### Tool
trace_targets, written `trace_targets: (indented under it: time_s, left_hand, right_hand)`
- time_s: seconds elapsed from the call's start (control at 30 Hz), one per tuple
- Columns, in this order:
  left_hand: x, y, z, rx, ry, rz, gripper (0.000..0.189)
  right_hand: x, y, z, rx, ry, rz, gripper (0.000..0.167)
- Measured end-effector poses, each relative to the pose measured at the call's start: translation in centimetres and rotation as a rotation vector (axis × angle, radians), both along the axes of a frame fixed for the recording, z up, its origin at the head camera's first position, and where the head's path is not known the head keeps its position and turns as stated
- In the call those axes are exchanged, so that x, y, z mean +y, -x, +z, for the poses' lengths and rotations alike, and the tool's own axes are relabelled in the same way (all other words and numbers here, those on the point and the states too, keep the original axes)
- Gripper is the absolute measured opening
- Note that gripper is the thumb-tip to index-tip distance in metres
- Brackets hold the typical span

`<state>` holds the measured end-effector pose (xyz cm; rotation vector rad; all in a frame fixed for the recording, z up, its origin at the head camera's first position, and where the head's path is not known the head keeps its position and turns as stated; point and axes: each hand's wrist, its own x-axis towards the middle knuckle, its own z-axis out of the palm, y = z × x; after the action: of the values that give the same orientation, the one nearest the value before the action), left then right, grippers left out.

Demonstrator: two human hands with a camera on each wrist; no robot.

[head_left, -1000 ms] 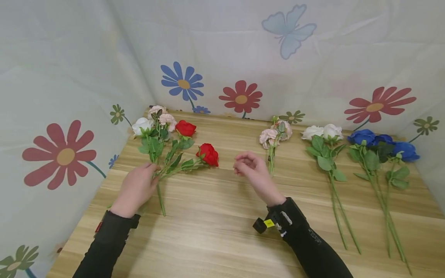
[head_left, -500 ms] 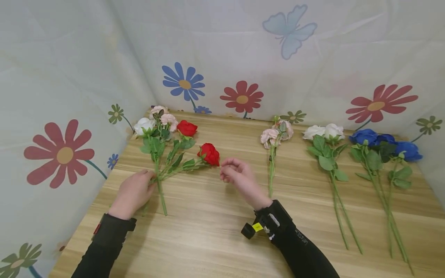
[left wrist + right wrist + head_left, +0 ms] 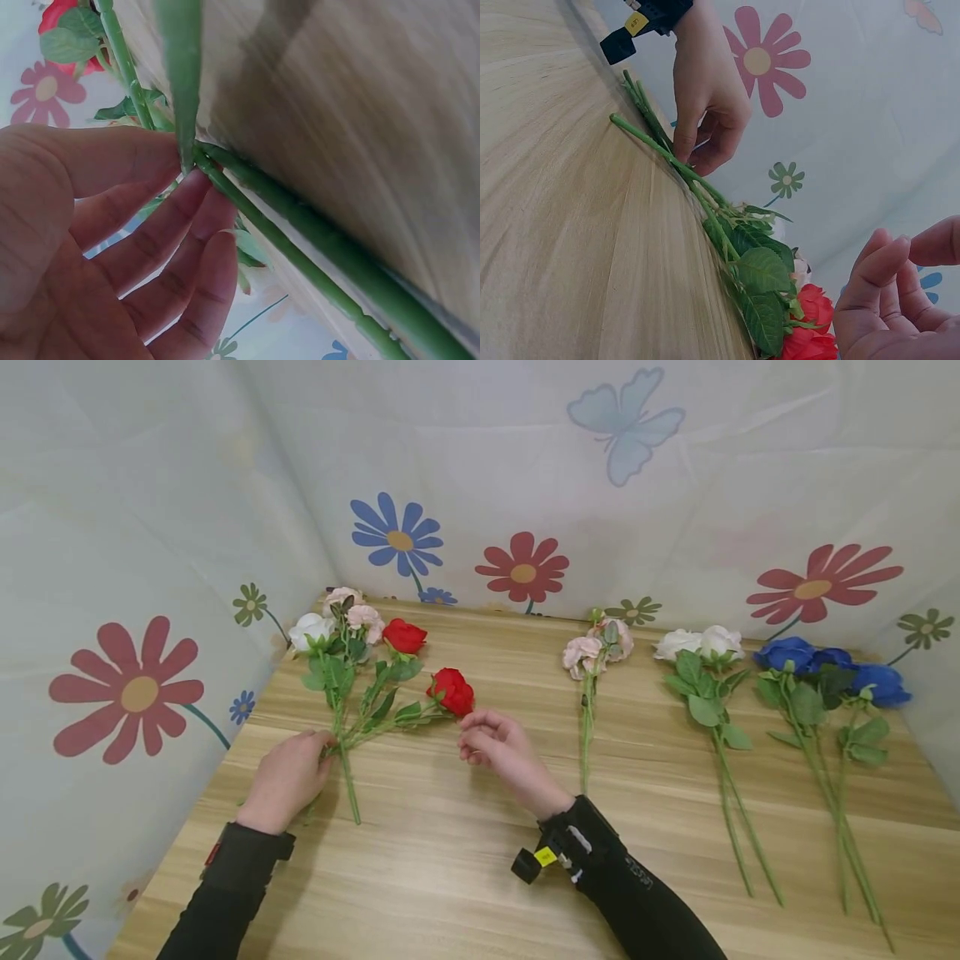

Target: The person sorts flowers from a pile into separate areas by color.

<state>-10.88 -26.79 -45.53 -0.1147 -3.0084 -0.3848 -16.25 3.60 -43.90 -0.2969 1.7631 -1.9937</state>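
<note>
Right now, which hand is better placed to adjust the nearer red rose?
Likely the right hand: it appears to hold nothing, close beside the nearer red rose, while the left hand pinches green stems.

Soft light casts faint shadows across the table [image 3: 427,885] (the left wrist view looks blurry).

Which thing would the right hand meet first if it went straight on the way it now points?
Probably the nearer red rose, at its bloom or the leaves beside it. The right hand points that way, but its height is unclear, so it might pass above.
</note>
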Motion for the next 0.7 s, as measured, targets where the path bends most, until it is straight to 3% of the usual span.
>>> trace_targets:
  time_s: [0.37, 0.6, 0.7]
  left_hand:
    - [-0.22, 0.23, 0.0, 0.013, -0.111, 0.015, 0.022]
    - [-0.1, 0.27, 0.47, -0.049, -0.229, 0.072, 0.043]
    - [-0.04, 0.35, 0.37, -0.062, -0.228, 0.079, 0.044]
  right_hand:
    - [0.04, -0.15, 0.34, 0.006, 0.007, 0.005, 0.014]
    - [0.02, -0.13, 0.43, 0.007, -0.003, 0.021, 0.016]
    - [0.0, -0.15, 0.48, 0.002, -0.003, 0.027, 0.017]
